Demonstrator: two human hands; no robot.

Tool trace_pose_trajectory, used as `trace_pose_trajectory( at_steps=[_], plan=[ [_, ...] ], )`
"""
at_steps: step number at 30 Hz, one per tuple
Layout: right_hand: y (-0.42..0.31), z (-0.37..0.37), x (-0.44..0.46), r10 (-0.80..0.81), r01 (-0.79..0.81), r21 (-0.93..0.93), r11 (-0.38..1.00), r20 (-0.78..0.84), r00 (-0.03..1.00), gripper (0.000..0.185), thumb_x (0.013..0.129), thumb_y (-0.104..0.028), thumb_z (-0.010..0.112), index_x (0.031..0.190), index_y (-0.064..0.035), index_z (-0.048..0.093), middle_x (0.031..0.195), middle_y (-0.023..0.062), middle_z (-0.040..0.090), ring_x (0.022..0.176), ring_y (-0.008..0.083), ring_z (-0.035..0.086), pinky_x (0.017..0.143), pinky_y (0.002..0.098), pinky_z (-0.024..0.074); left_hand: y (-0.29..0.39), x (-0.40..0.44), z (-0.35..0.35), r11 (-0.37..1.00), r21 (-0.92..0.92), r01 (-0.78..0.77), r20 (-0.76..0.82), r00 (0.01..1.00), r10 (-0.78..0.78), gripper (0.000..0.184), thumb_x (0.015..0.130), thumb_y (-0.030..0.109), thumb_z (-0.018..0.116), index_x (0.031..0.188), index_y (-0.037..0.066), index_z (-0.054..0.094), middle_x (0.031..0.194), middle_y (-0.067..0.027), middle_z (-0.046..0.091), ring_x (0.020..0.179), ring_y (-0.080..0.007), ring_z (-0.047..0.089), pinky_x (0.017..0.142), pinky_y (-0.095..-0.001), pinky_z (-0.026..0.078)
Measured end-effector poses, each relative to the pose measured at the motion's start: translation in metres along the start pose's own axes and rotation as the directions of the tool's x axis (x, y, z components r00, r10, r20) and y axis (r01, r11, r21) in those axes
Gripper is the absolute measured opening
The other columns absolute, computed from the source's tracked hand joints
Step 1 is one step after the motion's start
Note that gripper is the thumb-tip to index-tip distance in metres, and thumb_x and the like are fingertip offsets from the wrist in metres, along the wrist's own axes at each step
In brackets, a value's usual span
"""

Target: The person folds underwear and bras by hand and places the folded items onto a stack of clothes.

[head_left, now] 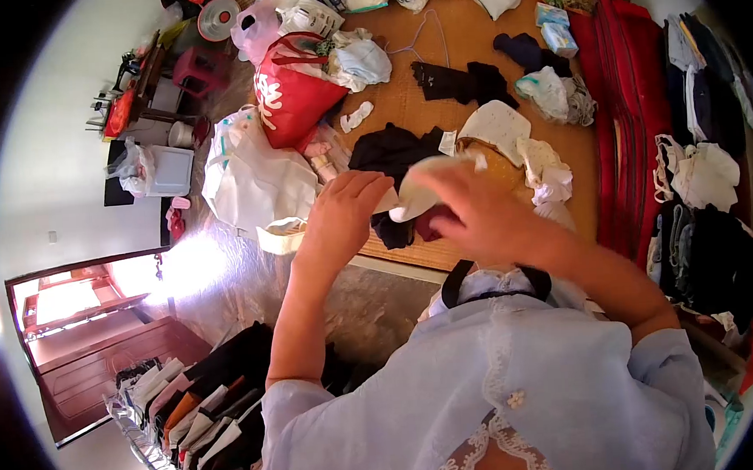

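A small white piece of clothing (416, 201), perhaps a sock, is stretched between my two hands above the mat; motion blurs it. My left hand (349, 204) is closed, its fingertips pinching the near left end of the cloth. Around its right part my right hand (477, 206) is closed, thumb below and fingers above, smeared by motion. Under the hands lie black garments (393, 149) and a dark red garment (431, 224). Just beyond my right hand are a white dotted cloth (497, 125) and a crumpled patterned white cloth (546, 171).
Bags crowd the left side: a red bag (293, 99) and a white bag (254, 177). On the woven mat (468, 34) lie dark clothes (462, 81) and a hanger (443, 40). Folded red bedding (629, 94) borders the right. A clothes rack (207, 414) stands lower left.
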State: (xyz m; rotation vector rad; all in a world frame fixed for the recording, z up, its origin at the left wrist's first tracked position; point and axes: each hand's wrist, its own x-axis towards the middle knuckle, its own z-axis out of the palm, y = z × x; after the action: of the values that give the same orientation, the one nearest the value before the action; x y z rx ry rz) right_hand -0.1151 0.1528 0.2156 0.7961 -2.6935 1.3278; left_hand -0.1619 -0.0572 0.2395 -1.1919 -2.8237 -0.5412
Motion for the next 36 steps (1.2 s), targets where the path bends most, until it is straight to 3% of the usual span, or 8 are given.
trace_pose_trajectory(
  at_steps=[4, 6, 9, 12, 16, 25, 34, 36],
  plan=[
    [0.013, -0.02, 0.027, -0.145, 0.13, -0.335, 0.933, -0.019, 0.989, 0.07, 0.066, -0.017, 0.067, 0.127, -0.0048, 0.034, 0.102, 0.0165, 0.052, 0.091, 0.0336, 0.052, 0.08, 0.0384, 0.0414, 0.009, 0.009, -0.005, 0.989, 0.09, -0.12, -0.132, 0.982, 0.131, 0.045, 0.059, -0.009, 0.05, 0.101, 0.004, 0.057, 0.104, -0.0096, 0.056, 0.098, -0.029, 0.053, 0.087, -0.0365, 0.042],
    [0.015, -0.025, 0.031, 0.227, -0.237, 0.002, 0.972, 0.284, 0.932, 0.062, 0.075, -0.024, 0.062, 0.127, -0.0042, 0.033, 0.102, 0.0138, 0.053, 0.091, 0.0256, 0.054, 0.076, 0.0351, 0.0438, 0.006, 0.016, -0.008, 0.979, 0.149, -0.137, -0.279, 0.944, 0.174, 0.042, 0.062, -0.009, 0.051, 0.101, 0.005, 0.056, 0.105, -0.0111, 0.056, 0.097, -0.0293, 0.054, 0.084, -0.0372, 0.044],
    [0.007, -0.043, 0.031, 0.431, -0.626, 0.561, 0.541, 0.453, 0.78, 0.052, 0.087, -0.038, 0.048, 0.124, -0.0033, 0.036, 0.103, 0.0076, 0.053, 0.093, 0.0132, 0.053, 0.073, 0.0271, 0.0452, -0.007, 0.012, -0.006, 0.986, 0.136, -0.098, -0.512, 0.845, 0.154, 0.032, 0.067, -0.011, 0.052, 0.096, 0.004, 0.056, 0.101, -0.0139, 0.057, 0.092, -0.0285, 0.057, 0.078, -0.0363, 0.047],
    [0.055, -0.016, 0.026, 0.543, -0.528, 0.697, 0.485, 0.234, 0.807, 0.052, 0.086, -0.039, 0.048, 0.124, -0.0047, 0.036, 0.104, 0.0068, 0.053, 0.095, 0.0131, 0.052, 0.077, 0.0279, 0.0441, -0.014, 0.005, 0.0, 0.998, -0.058, -0.022, -0.647, 0.763, -0.021, 0.03, 0.069, -0.014, 0.05, 0.094, 0.002, 0.055, 0.1, -0.0142, 0.057, 0.091, -0.0279, 0.057, 0.077, -0.034, 0.048],
    [0.047, 0.006, 0.015, 0.26, -0.451, 0.868, 0.206, 0.396, 0.881, 0.055, 0.084, -0.044, 0.05, 0.119, -0.0023, 0.04, 0.11, 0.0077, 0.049, 0.1, 0.014, 0.047, 0.082, 0.0279, 0.0403, -0.018, 0.014, 0.024, 0.97, -0.238, -0.046, -0.763, 0.627, -0.158, 0.027, 0.072, -0.013, 0.047, 0.094, 0.0, 0.052, 0.096, -0.0149, 0.057, 0.087, -0.0268, 0.055, 0.077, -0.0314, 0.044],
    [0.033, -0.001, 0.028, 0.269, -0.339, 0.704, 0.624, 0.214, 0.939, 0.056, 0.071, -0.022, 0.069, 0.115, 0.0008, 0.044, 0.103, 0.009, 0.055, 0.091, 0.0137, 0.054, 0.079, 0.0267, 0.0438, -0.011, 0.025, 0.036, 0.529, -0.847, 0.053, -0.422, 0.54, -0.729, 0.011, 0.085, 0.003, 0.051, 0.095, 0.001, 0.05, 0.086, -0.0055, 0.056, 0.078, -0.0095, 0.053, 0.07, -0.0209, 0.044],
    [0.036, -0.012, 0.024, 0.443, -0.488, 0.793, 0.365, 0.313, 0.84, 0.034, 0.074, -0.017, 0.065, 0.104, -0.0031, 0.056, 0.092, 0.0064, 0.062, 0.078, 0.0133, 0.059, 0.071, 0.0274, 0.0474, -0.013, 0.022, 0.047, 0.003, -0.99, 0.14, 0.107, 0.77, -0.629, 0.02, 0.087, 0.012, 0.05, 0.104, 0.002, 0.051, 0.09, -0.0016, 0.057, 0.08, -0.0076, 0.051, 0.072, -0.021, 0.043],
    [0.038, -0.013, 0.022, 0.462, -0.466, 0.802, 0.374, 0.275, 0.843, 0.033, 0.074, -0.016, 0.065, 0.104, -0.0032, 0.057, 0.089, 0.0058, 0.062, 0.074, 0.0133, 0.06, 0.068, 0.0274, 0.0481, -0.018, 0.018, 0.052, 0.125, -0.974, 0.188, 0.081, 0.807, -0.586, 0.024, 0.089, 0.017, 0.048, 0.108, 0.002, 0.05, 0.092, 0.0, 0.055, 0.082, -0.0062, 0.049, 0.074, -0.02, 0.041]
  ],
)
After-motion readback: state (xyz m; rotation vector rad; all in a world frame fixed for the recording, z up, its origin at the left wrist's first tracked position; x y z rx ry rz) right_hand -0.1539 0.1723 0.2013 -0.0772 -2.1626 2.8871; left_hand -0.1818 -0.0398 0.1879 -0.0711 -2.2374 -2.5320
